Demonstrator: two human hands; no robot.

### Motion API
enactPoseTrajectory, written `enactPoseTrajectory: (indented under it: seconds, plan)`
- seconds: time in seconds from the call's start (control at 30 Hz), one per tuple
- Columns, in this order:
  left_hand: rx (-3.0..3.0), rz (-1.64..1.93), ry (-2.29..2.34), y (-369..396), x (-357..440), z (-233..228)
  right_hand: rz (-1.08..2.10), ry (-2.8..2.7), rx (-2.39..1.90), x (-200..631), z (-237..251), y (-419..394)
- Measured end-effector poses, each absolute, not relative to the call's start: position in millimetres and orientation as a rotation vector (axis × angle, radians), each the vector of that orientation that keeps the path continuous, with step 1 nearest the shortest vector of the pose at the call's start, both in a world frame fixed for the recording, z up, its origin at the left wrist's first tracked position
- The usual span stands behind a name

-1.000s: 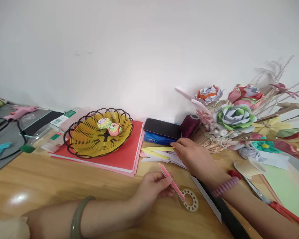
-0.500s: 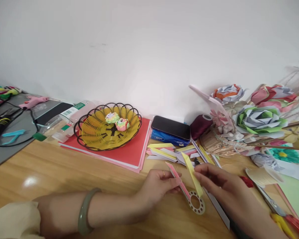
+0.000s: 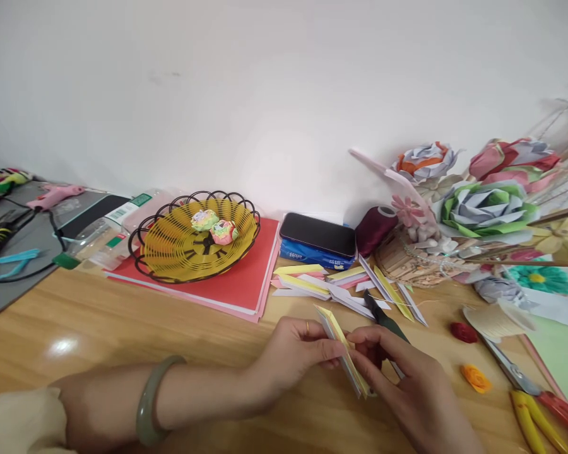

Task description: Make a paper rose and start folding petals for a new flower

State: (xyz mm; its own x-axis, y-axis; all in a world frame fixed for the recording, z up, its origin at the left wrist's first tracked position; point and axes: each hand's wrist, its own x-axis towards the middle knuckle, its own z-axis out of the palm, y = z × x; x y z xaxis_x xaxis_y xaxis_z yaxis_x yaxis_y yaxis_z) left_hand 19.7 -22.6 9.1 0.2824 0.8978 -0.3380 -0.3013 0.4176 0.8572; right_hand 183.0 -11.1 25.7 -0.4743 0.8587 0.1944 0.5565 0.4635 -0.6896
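My left hand (image 3: 293, 350) pinches a small stack of folded paper strips (image 3: 332, 331), slanting down to the right, with a yellow strip on top and a pale edge beneath. The fingers of my right hand (image 3: 407, 378) are closed on the same yellow strip, right beside my left fingertips. The dotted ring seen earlier at the lower end of the strips is mostly hidden now. Behind my hands lies a loose pile of folded strips (image 3: 307, 284) in yellow, pink and white. A dark-handled tool (image 3: 383, 315) rests just beyond my right hand, partly covered.
A yellow basket (image 3: 170, 255) with two small flowers stands on red paper (image 3: 227, 293). A phone (image 3: 317, 233) lies on a blue packet. To the right are paper flowers (image 3: 490, 211), a thread spool (image 3: 499, 321), an orange rosette (image 3: 476, 378) and scissors (image 3: 515, 375).
My right hand has brought the yellow strip leftward onto the pink-topped stack in my left hand. The view has shifted slightly, showing the red and orange rosettes more fully.
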Motion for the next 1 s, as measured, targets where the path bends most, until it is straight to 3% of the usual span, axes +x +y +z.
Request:
enactPoseTrajectory:
  seconds: [0.33,0.73,1.0]
  plan:
    - [0.538,0.953,0.93,-23,20,10,0.799,-2.264,-0.939,179,24,-15]
    - [0.483,0.941,0.778,-18,13,13,0.448,-2.398,-0.898,192,22,-15]
    - [0.512,0.698,0.671,-24,17,12,0.652,-2.55,-1.053,187,23,-19]
